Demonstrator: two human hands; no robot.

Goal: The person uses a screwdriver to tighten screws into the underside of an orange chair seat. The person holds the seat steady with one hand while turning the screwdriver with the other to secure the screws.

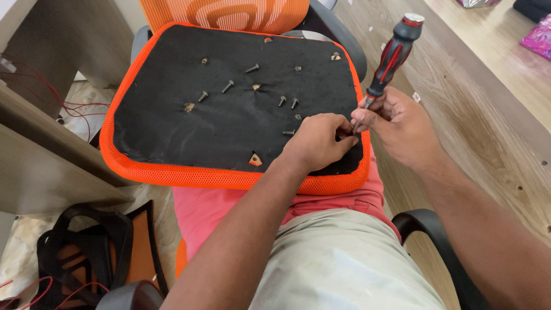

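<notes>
Head view: your right hand (396,123) is closed around the lower part of a red-and-black screwdriver (392,57), fingers wrapped near the neck where handle meets shaft. Handle tilts up and away to the right, its silver-capped end highest. The shaft is mostly hidden; only a short bit shows between your two hands, pointing down at the right edge of the seat cushion (172,132).

Your left hand (317,140) rests on the cushion's black underside, fingers curled and pinched narrow right at the screwdriver tip. What they pinch, you cannot tell; the fingers cover it. The two hands touch or nearly touch there.

The cushion lies upside down across your lap, black fabric with an orange mesh rim (189,175). Loose screws are scattered on the black fabric: one (252,68) near the top middle, one (228,86) below it, a pair (288,102) just above your left hand. Small torn holes in the fabric show orange beneath, one (255,160) near the front rim.

Beyond the cushion stands an orange mesh chair back (229,12). A black armrest (427,227) curves by your right forearm. Wooden floor (488,115) runs off to the right. Lower left, a black-and-orange frame part (103,252) lies among red wires (34,86).
</notes>
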